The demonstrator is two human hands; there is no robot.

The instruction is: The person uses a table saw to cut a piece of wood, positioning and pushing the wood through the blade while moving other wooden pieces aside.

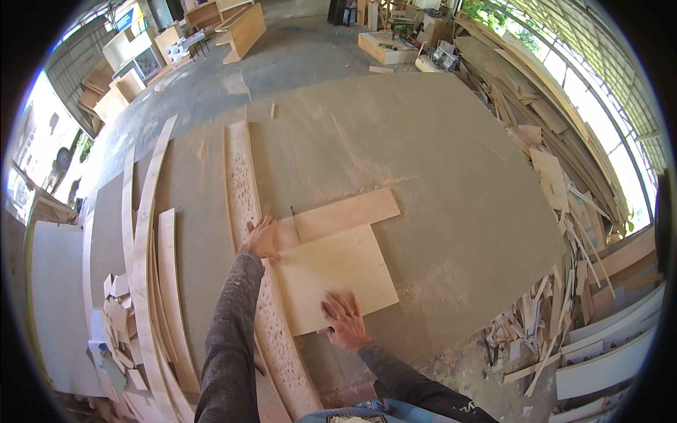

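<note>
A pale square plywood panel (338, 264) lies flat on the large worktable. My right hand (344, 321) rests on its near part, fingers spread. Against the panel's far edge lies a narrower wooden strip (352, 210). A thin dark line (295, 224), which looks like a saw blade seen edge-on, crosses the strip's left part. My left hand (261, 238) is at the left end of the strip, beside a long straight board (243, 169) with a speckled, dusty face. Its fingers are stretched out and its thumb reaches toward the panel's corner.
Long wooden strips (147, 233) lie along the table's left side, with a heap of offcuts (120, 317) beside them. At right are stacked boards (550, 120) and scrap wood (532, 317). Sawdust marks the tabletop (465, 190). Wooden cabinet parts (243, 32) stand farther off.
</note>
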